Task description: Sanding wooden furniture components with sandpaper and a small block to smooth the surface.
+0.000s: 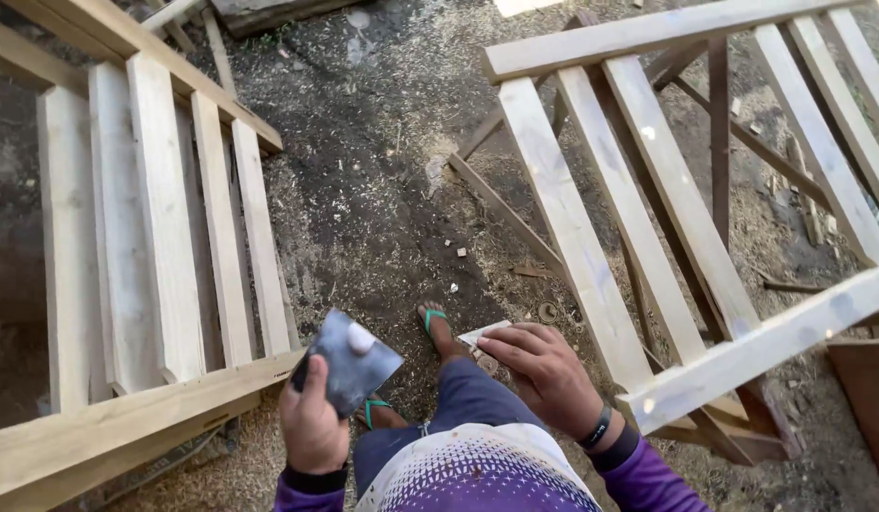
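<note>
My left hand [311, 422] grips a flat grey square plate [349, 365] with a small blob of pale filler paste [361, 338] on its top. My right hand [543, 370] pinches a small pale flat scraper [481, 334] by its end, its tip pointing left toward the plate. The two hands are held apart at waist height above my legs and green sandals [432, 318]. A slatted wooden frame [648, 218] stands just right of my right hand, and another slatted wooden frame [164, 237] stands at my left.
The dirt ground [373, 171] is strewn with sawdust and small wood chips. Thin wooden offcuts [501, 204] lie under the right frame. More timber [269, 11] lies at the top edge. I stand in the narrow gap between both frames.
</note>
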